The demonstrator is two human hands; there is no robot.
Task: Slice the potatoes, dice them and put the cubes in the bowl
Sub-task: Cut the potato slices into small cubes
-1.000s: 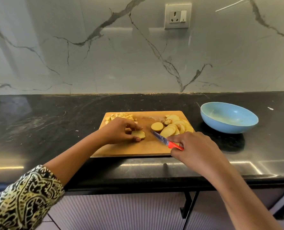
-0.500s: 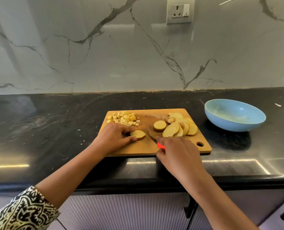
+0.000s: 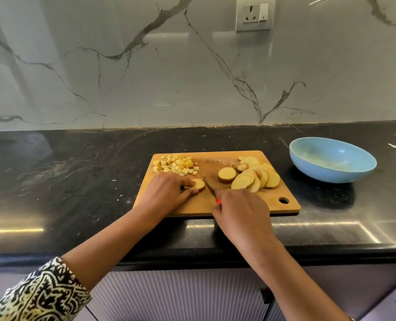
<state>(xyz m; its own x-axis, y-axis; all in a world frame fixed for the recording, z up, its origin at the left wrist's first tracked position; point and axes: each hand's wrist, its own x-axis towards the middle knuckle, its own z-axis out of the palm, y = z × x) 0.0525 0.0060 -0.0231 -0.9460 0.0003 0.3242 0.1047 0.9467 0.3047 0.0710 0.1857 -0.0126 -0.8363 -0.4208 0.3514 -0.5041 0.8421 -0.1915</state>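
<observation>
A wooden cutting board lies on the black counter. My left hand pinches a round potato slice flat on the board. My right hand grips a red-handled knife, whose blade lies just right of that slice. A heap of potato cubes sits at the board's far left corner. One loose slice and a fanned pile of slices lie on the board's right half. The light blue bowl stands right of the board, with no cubes visible inside.
The black counter stretches left of the board, backed by a marble wall with a socket. The counter's front edge runs just below the board, with ribbed cabinet fronts underneath.
My right hand has moved left and forward, bringing the blade up beside the held slice. The view has shifted, and the cubes heap is now uncovered.
</observation>
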